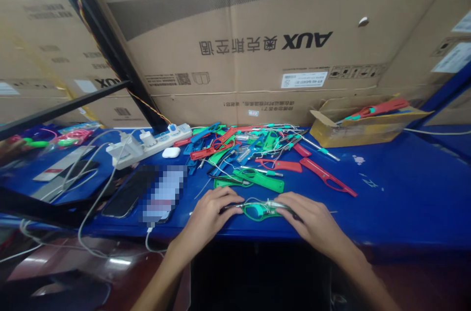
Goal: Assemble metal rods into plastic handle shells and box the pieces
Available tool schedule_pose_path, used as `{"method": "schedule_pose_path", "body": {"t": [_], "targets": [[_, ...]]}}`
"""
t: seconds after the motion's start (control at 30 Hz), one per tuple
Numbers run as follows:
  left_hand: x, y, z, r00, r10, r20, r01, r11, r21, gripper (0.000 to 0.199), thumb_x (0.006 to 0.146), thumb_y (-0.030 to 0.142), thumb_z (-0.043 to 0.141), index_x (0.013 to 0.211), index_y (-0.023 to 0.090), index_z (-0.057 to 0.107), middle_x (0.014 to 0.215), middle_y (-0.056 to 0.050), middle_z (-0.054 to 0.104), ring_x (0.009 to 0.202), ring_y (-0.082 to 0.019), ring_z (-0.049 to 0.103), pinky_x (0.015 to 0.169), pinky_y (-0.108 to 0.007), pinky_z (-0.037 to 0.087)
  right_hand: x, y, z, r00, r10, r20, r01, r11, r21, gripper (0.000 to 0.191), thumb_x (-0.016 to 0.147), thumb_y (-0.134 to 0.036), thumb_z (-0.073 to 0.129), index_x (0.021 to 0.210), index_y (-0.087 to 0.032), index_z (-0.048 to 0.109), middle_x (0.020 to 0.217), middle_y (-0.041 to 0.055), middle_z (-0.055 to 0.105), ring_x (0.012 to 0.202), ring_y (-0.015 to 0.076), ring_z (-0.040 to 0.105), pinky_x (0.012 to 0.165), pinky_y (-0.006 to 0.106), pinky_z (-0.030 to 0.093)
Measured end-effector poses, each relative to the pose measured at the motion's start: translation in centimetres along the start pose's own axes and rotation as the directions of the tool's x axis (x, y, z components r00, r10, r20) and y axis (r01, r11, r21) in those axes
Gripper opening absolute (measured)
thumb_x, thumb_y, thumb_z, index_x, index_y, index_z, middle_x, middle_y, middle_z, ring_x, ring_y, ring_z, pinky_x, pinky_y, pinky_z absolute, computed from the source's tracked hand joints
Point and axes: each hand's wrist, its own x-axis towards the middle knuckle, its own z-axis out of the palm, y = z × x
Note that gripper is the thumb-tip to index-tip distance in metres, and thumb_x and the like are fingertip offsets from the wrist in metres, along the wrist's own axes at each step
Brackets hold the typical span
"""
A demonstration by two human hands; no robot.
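Observation:
Near the front edge of the blue table, a green lighter-like casing [253, 211] with a teal part and thin wires lies between my two hands. My left hand [217, 208] pinches its left end, where a dark, thin piece shows at the fingers. On the other side my right hand [303, 210] has its fingers closed round the right end, beside a metallic tube and a dark piece. Just beyond is a pile of red, green and blue casings [263, 178] mixed with metal rods and white wires.
An open cardboard box [342, 134] holding red casings stands at the back right. To the left are a power strip [162, 143], a white earphone case [171, 152] and two phones [128, 193]. Large cartons [257, 7] rise behind. Another person's hand [11, 149] shows far left.

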Motion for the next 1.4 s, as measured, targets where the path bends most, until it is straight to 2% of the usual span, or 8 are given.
{"method": "schedule_pose_path", "body": {"t": [0.1, 0.23, 0.47, 0.63, 0.9, 1.17, 1.4], "targets": [[-0.22, 0.01, -0.2, 0.996, 0.083, 0.011, -0.084, 0.994, 0.071, 0.022, 0.099, 0.031, 0.064, 0.121, 0.027, 0.07, 0.111, -0.002, 0.07, 0.102, -0.02, 0.065, 0.088, -0.033, 0.046, -0.02, -0.01, 0.01, 1.0, 0.005, 0.001, -0.005, 1.0, -0.001, 0.02, 0.105, -0.028, 0.05, 0.118, -0.022, 0.063, 0.112, 0.0063, 0.074, 0.1, 0.0213, 0.072, 0.082, 0.034, 0.059], [-0.33, 0.12, -0.61, 0.983, 0.167, 0.073, -0.177, 0.971, 0.161, 0.022, 0.104, 0.025, 0.056, 0.122, 0.029, 0.068, 0.116, -0.003, 0.068, 0.106, -0.02, 0.063, 0.092, -0.035, 0.043, 0.02, -0.02, 0.02, 1.0, 0.004, -0.012, -0.004, 1.0, -0.004, 0.02, 0.106, -0.029, 0.05, 0.118, -0.021, 0.063, 0.111, 0.0062, 0.074, 0.099, 0.0208, 0.073, 0.082, 0.033, 0.059], [-0.34, -0.12, -0.81, 0.973, 0.213, 0.087, -0.225, 0.958, 0.178, 0.026, 0.105, 0.02, 0.053, 0.126, 0.028, 0.066, 0.117, -0.005, 0.064, 0.107, -0.019, 0.061, 0.095, -0.037, 0.046, -0.08, 0.05, 0.09, 1.0, 0.014, -0.007, -0.014, 1.0, 0.003, 0.02, 0.106, -0.03, 0.049, 0.118, -0.022, 0.063, 0.111, 0.0059, 0.074, 0.099, 0.0203, 0.073, 0.083, 0.032, 0.059], [-0.25, -0.37, -0.6, 0.966, 0.251, 0.069, -0.259, 0.954, 0.151, 0.023, 0.105, 0.021, 0.052, 0.124, 0.023, 0.066, 0.118, -0.007, 0.063, 0.108, -0.02, 0.061, 0.093, -0.035, 0.052, -0.08, 0.15, 0.16, 1.0, 0.017, -0.002, -0.017, 1.0, -0.008, 0.021, 0.106, -0.03, 0.048, 0.119, -0.022, 0.063, 0.113, 0.006, 0.074, 0.101, 0.0207, 0.073, 0.084, 0.033, 0.06], [0.09, 0.04, -0.73, 0.963, 0.255, 0.092, -0.268, 0.946, 0.182, 0.022, 0.107, 0.024, 0.048, 0.12, 0.02, 0.064, 0.118, -0.007, 0.064, 0.11, -0.02, 0.062, 0.096, -0.037, 0.055, 0.12, -0.05, 0.01, 1.0, 0.014, -0.002, -0.014, 1.0, -0.003, 0.019, 0.105, -0.028, 0.05, 0.117, -0.022, 0.064, 0.112, 0.0056, 0.074, 0.099, 0.0202, 0.073, 0.083, 0.032, 0.059], [-0.01, 0.18, -0.28, 0.973, 0.227, 0.036, -0.228, 0.94, 0.255, 0.027, 0.109, 0.028, 0.043, 0.127, 0.019, 0.061, 0.121, -0.009, 0.063, 0.11, -0.021, 0.064, 0.097, -0.039, 0.057, 0.1, -0.19, -0.18, 1.0, 0.014, -0.007, -0.014, 1.0, -0.015, 0.02, 0.105, -0.029, 0.05, 0.117, -0.022, 0.065, 0.112, 0.0062, 0.075, 0.1, 0.0204, 0.073, 0.083, 0.033, 0.061], [-0.04, 0.58, -0.48, 0.98, 0.182, 0.08, -0.197, 0.949, 0.246, 0.023, 0.109, 0.025, 0.043, 0.122, 0.019, 0.062, 0.121, -0.008, 0.062, 0.111, -0.021, 0.063, 0.097, -0.04, 0.056, 0.12, -0.21, -0.25, 1.0, 0.002, -0.025, -0.003, 1.0, -0.016, 0.022, 0.106, -0.03, 0.048, 0.115, -0.022, 0.066, 0.11, 0.007, 0.075, 0.099, 0.0205, 0.074, 0.083, 0.032, 0.062]]}}
